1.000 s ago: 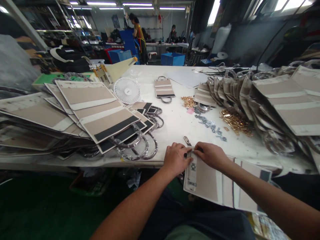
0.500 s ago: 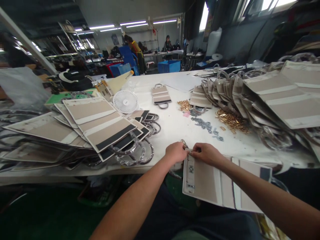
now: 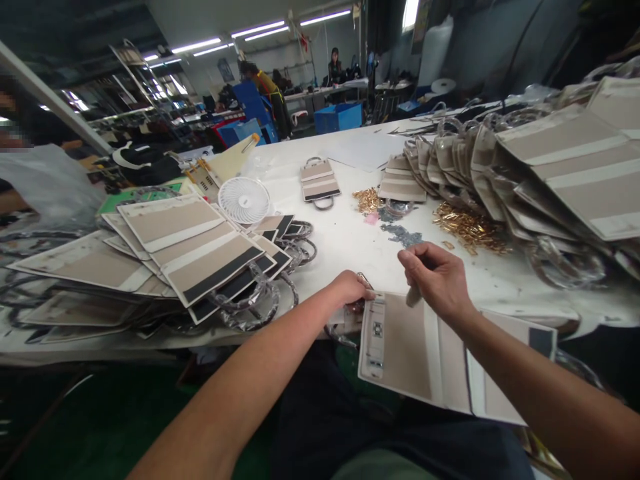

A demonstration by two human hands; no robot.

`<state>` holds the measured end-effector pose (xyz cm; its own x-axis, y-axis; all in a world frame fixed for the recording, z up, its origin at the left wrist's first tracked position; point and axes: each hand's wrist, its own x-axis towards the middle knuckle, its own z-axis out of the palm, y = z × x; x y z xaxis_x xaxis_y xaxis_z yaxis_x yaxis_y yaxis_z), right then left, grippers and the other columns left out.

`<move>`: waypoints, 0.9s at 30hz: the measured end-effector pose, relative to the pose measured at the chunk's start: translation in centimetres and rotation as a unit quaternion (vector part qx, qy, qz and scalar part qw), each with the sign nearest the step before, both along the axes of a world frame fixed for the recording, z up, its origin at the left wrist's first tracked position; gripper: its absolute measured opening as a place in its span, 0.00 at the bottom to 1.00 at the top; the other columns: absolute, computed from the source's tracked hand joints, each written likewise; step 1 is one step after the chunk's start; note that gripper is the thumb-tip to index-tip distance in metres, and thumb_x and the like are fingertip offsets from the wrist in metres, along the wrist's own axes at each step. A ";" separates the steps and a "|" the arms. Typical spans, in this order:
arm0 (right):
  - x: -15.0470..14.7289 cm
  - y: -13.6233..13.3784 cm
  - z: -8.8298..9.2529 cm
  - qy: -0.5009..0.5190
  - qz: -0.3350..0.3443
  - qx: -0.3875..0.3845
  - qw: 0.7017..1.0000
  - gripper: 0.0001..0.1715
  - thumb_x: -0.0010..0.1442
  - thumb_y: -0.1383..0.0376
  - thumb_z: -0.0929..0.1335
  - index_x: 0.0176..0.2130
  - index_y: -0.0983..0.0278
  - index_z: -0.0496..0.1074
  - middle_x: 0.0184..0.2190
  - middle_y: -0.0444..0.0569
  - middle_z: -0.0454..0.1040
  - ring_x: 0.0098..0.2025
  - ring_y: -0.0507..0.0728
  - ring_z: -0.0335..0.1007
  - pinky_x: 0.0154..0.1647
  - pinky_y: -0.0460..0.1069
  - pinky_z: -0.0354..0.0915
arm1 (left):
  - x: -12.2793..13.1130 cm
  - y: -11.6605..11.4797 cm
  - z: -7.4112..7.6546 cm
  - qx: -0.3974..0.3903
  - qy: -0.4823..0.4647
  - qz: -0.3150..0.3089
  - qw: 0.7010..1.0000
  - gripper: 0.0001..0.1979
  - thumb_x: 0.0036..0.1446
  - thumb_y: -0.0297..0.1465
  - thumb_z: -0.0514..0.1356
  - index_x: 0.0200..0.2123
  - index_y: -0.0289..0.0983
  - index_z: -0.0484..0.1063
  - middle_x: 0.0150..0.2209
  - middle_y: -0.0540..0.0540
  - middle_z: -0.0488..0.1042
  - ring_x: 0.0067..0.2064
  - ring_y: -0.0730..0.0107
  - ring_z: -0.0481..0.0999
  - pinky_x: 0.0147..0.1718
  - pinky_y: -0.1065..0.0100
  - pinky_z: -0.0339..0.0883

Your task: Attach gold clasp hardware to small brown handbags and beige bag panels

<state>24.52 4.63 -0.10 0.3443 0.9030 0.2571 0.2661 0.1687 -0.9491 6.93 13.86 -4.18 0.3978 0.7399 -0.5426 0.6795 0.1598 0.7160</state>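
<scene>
A beige handbag panel (image 3: pixel 403 350) with pale strips lies at the table's front edge, over my lap. My left hand (image 3: pixel 351 288) grips its upper left corner, fingers closed round the edge; a small metal fitting shows beside the fingertips. Along the panel's left end runs a strip with small metal pieces (image 3: pixel 377 330). My right hand (image 3: pixel 441 279) is raised above the panel, apart from it, with thumb and fingers curled together in a pinch. Whatever is in that pinch is too small or hidden. Just beyond it lie loose grey metal plates (image 3: pixel 400 235).
Stacked bag panels with wrapped handles stand left (image 3: pixel 200 247) and right (image 3: pixel 575 153). Gold fittings (image 3: pixel 470 227) are heaped near the right stack. A white fan (image 3: pixel 244 200) and a single bag panel (image 3: pixel 320 180) are farther back. People are in the background.
My right hand has lifted off the panel's corner and moved up and right towards the grey plates. My left hand has stayed at the corner. The view has shifted slightly.
</scene>
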 end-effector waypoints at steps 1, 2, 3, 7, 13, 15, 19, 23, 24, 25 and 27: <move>-0.2 -0.3 -0.4 0.015 -0.005 0.002 1.000 0.24 0.63 0.44 0.72 0.30 0.60 0.73 0.20 0.42 0.68 0.22 0.54 0.61 0.24 0.48 0.61 | 0.1 0.1 -0.1 -0.006 -0.007 0.007 1.000 0.04 0.54 0.26 0.70 0.34 0.32 0.80 0.21 0.51 0.73 0.19 0.71 0.70 0.20 0.69 0.67; -0.5 -0.5 -1.0 0.027 -0.008 -0.004 1.000 0.26 0.64 0.43 0.72 0.28 0.60 0.71 0.20 0.43 0.69 0.22 0.54 0.63 0.24 0.49 0.62 | 0.1 0.1 -0.2 -0.011 -0.014 0.013 1.000 0.04 0.55 0.26 0.70 0.34 0.32 0.80 0.20 0.51 0.73 0.19 0.71 0.70 0.20 0.69 0.66; -0.7 -0.7 -1.6 0.046 -0.015 -0.007 0.999 0.27 0.65 0.43 0.71 0.27 0.60 0.69 0.21 0.44 0.70 0.23 0.54 0.64 0.25 0.49 0.63 | 0.1 0.1 -0.3 -0.015 -0.020 0.018 1.000 0.04 0.55 0.26 0.70 0.34 0.32 0.80 0.21 0.51 0.73 0.20 0.71 0.70 0.20 0.69 0.66; -1.1 0.0 -3.1 0.230 -0.046 0.053 0.971 0.29 0.66 0.47 0.71 0.24 0.59 0.60 0.19 0.39 0.60 0.20 0.51 0.59 0.22 0.47 0.60 | 0.0 0.1 -0.9 -0.024 -0.038 0.022 0.999 0.03 0.54 0.26 0.70 0.32 0.33 0.81 0.20 0.52 0.72 0.19 0.72 0.70 0.20 0.69 0.66; -1.4 2.3 -2.8 0.404 -0.018 0.058 0.913 0.31 0.59 0.51 0.76 0.23 0.60 0.57 0.18 0.35 0.52 0.17 0.47 0.49 0.16 0.44 0.54 | -0.3 0.4 -1.9 -0.028 -0.044 0.023 0.998 0.04 0.53 0.29 0.71 0.33 0.35 0.82 0.20 0.52 0.72 0.19 0.73 0.69 0.20 0.70 0.66; -1.8 2.3 -3.0 0.418 -0.023 0.060 0.906 0.31 0.58 0.52 0.77 0.22 0.60 0.57 0.17 0.35 0.52 0.16 0.47 0.49 0.15 0.45 0.54 | -0.3 0.4 -2.2 -0.031 -0.046 0.027 0.998 0.05 0.51 0.30 0.72 0.33 0.36 0.82 0.22 0.52 0.74 0.20 0.72 0.71 0.20 0.70 0.67; -3.6 2.1 -3.2 0.352 0.014 0.076 0.933 0.28 0.61 0.55 0.75 0.21 0.60 0.59 0.16 0.36 0.55 0.16 0.48 0.51 0.16 0.46 0.52 | -0.4 0.6 -2.3 -0.037 -0.053 0.031 0.997 0.06 0.50 0.30 0.72 0.32 0.36 0.82 0.21 0.52 0.74 0.20 0.71 0.70 0.19 0.71 0.65; -4.6 2.8 -2.0 0.154 0.099 -0.003 0.983 0.29 0.65 0.53 0.74 0.20 0.61 0.63 0.15 0.41 0.64 0.18 0.50 0.57 0.20 0.47 0.56 | -0.6 0.6 -2.0 -0.031 -0.074 0.018 0.997 0.04 0.49 0.28 0.71 0.29 0.35 0.80 0.17 0.54 0.70 0.18 0.75 0.66 0.18 0.73 0.61; -4.6 3.0 -1.5 0.119 0.119 -0.021 0.985 0.30 0.66 0.53 0.73 0.19 0.61 0.64 0.15 0.42 0.65 0.18 0.50 0.58 0.20 0.48 0.57 | -0.6 0.6 -2.0 -0.030 -0.079 0.016 0.996 0.04 0.49 0.28 0.71 0.28 0.35 0.80 0.17 0.54 0.70 0.18 0.75 0.66 0.18 0.73 0.61; -4.4 3.3 -0.9 0.105 0.131 -0.025 0.985 0.30 0.66 0.52 0.73 0.19 0.61 0.64 0.14 0.42 0.65 0.18 0.50 0.58 0.20 0.48 0.57 | -0.7 0.6 -2.0 -0.031 -0.084 0.015 0.996 0.04 0.49 0.28 0.71 0.28 0.35 0.80 0.17 0.54 0.70 0.17 0.75 0.66 0.17 0.73 0.61; -4.0 3.5 0.1 0.132 0.123 0.013 0.984 0.30 0.66 0.53 0.73 0.19 0.60 0.63 0.14 0.40 0.62 0.16 0.50 0.56 0.18 0.48 0.55 | -0.7 0.6 -2.2 -0.038 -0.091 0.013 0.995 0.04 0.50 0.29 0.71 0.29 0.35 0.80 0.18 0.53 0.71 0.18 0.74 0.67 0.17 0.72 0.61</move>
<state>20.47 8.17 -0.05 0.1742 0.9615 0.2127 -0.0409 0.2229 -0.9740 6.20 14.48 -6.35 0.4767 0.7101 -0.5182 0.5340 0.2343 0.8124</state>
